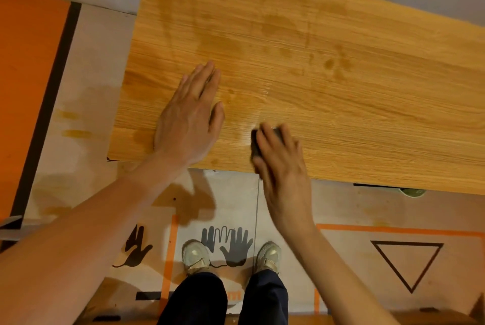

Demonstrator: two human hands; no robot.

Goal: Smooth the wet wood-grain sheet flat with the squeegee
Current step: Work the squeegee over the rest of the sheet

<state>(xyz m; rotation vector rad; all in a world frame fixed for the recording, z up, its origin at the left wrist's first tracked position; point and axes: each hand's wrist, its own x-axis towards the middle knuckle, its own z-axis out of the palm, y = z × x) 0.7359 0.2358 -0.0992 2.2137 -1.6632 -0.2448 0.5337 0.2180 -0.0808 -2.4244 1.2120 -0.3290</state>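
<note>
From the head view, the wood-grain sheet (328, 83) lies across the raised surface, blotched with damp patches. The left hand (187, 120) presses flat on it near its left end, fingers straight. The right hand (278, 164) curls round the dark squeegee (256, 144) at the near edge. The risk is a trapped crease — a raised ripple sits just beyond the squeegee — or the wet sheet skidding if the flat palm lifts.

A workshop or fit-out site: printed protective sheeting (367, 209) covers the floor, an orange panel (23, 83) lies at the left, and a long wood-grain board (341, 88) is being worked on.
</note>
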